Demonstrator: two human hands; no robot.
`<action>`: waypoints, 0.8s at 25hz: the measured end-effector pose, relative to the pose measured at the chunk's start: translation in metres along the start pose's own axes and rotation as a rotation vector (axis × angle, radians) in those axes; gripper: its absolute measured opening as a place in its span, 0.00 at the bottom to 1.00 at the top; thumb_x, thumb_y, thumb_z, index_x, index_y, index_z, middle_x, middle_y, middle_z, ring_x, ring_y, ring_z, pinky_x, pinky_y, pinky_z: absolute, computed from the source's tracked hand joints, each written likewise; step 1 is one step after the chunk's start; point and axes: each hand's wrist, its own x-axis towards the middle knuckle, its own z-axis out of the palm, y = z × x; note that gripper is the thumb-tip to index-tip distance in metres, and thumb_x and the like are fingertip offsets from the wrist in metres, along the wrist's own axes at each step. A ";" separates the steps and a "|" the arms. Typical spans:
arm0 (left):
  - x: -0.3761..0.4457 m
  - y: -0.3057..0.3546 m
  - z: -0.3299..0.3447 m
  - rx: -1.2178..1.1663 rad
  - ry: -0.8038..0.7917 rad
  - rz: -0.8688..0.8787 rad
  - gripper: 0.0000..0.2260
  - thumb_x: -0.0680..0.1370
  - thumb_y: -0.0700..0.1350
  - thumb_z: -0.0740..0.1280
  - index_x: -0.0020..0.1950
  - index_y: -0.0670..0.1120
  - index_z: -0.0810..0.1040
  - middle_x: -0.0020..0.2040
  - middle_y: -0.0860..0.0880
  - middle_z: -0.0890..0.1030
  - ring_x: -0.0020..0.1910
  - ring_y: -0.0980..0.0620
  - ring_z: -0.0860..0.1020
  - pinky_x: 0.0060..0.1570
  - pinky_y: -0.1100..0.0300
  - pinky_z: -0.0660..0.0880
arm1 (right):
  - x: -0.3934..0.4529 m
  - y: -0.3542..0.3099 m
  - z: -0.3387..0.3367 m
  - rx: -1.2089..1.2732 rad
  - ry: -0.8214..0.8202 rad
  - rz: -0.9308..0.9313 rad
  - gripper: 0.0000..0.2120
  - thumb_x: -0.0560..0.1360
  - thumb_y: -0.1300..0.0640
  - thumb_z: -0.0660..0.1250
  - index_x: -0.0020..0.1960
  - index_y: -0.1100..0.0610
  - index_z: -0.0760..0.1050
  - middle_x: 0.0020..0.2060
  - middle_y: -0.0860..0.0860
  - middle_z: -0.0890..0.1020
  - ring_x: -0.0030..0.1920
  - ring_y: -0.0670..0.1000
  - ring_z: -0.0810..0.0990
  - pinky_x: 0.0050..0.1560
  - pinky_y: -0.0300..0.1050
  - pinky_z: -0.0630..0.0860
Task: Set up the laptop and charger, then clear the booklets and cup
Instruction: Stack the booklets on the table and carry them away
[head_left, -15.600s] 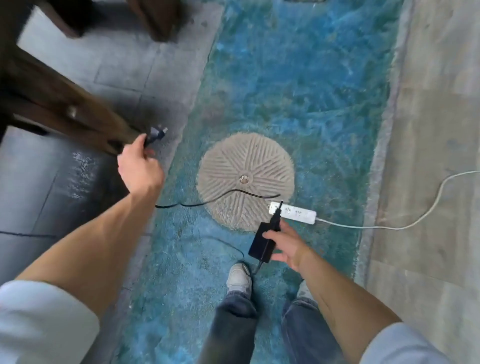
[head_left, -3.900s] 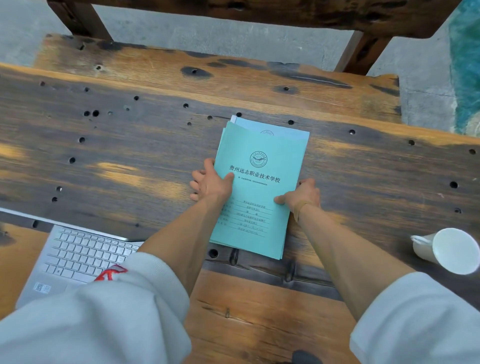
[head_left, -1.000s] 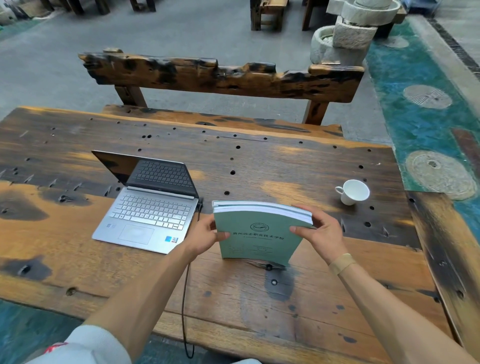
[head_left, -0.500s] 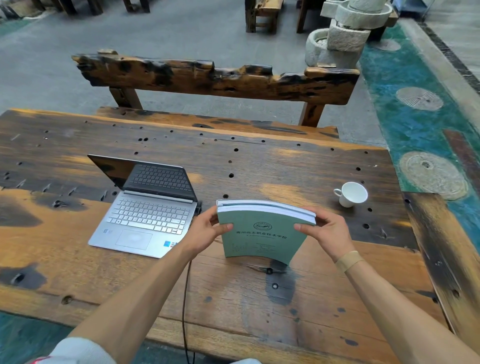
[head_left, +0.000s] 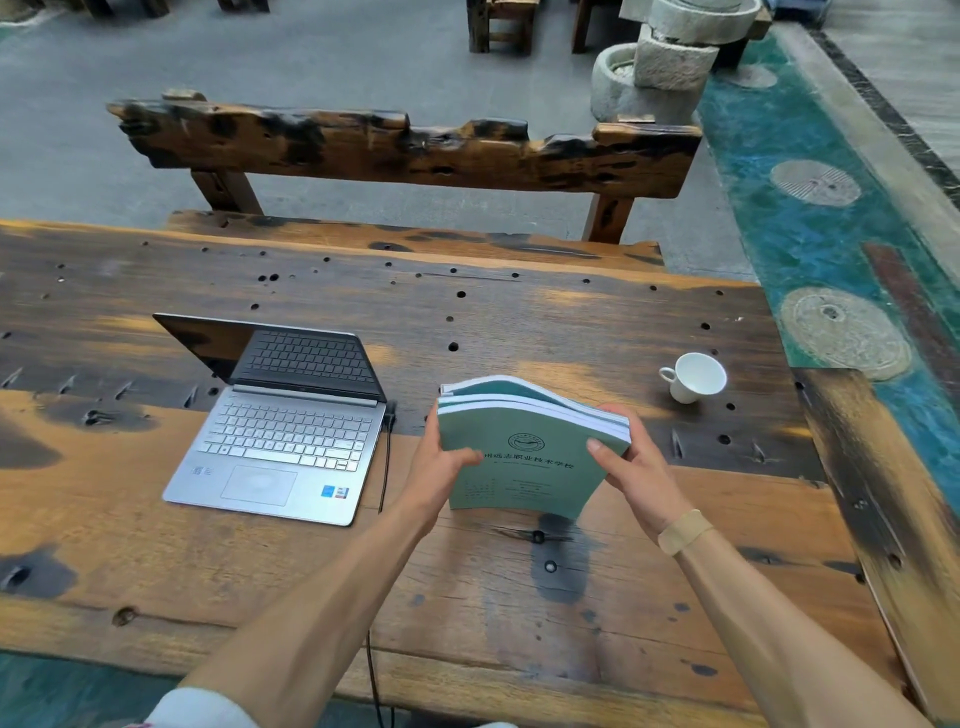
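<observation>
Green booklets (head_left: 524, 457) stood on edge near the table (head_left: 156, 571) middle, gripped at both sides by left hand (head_left: 441, 467) and right hand (head_left: 636, 467). Clearing step apparently under way: laptop (head_left: 283, 431) open at left with cable plugged in, white cup (head_left: 693, 376) waiting far right. Next, probably: firm two-handed hold, sagging far copies squared, stack carried off.

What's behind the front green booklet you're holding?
More booklets stacked behind the front booklet, both hands gripping the stack on the table. How many is hidden, as are their covers.
</observation>
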 end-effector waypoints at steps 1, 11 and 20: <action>0.001 -0.001 -0.002 0.028 -0.018 -0.001 0.32 0.73 0.30 0.66 0.73 0.50 0.63 0.61 0.49 0.78 0.57 0.57 0.76 0.46 0.64 0.72 | -0.001 0.000 0.000 -0.019 -0.008 0.003 0.18 0.79 0.62 0.65 0.55 0.36 0.73 0.55 0.47 0.81 0.54 0.47 0.78 0.55 0.46 0.75; 0.019 0.002 -0.036 0.334 -0.206 0.004 0.18 0.78 0.35 0.68 0.63 0.51 0.73 0.57 0.55 0.80 0.58 0.56 0.76 0.55 0.61 0.73 | -0.019 0.002 -0.003 -0.115 0.060 0.096 0.16 0.80 0.60 0.63 0.59 0.39 0.71 0.54 0.44 0.81 0.54 0.43 0.79 0.55 0.46 0.77; 0.011 -0.006 -0.042 0.432 -0.219 0.076 0.17 0.79 0.37 0.66 0.66 0.50 0.73 0.57 0.57 0.78 0.58 0.61 0.75 0.55 0.67 0.70 | -0.023 0.009 -0.001 -0.357 0.140 -0.034 0.15 0.80 0.59 0.64 0.63 0.44 0.68 0.50 0.42 0.82 0.45 0.38 0.81 0.56 0.52 0.77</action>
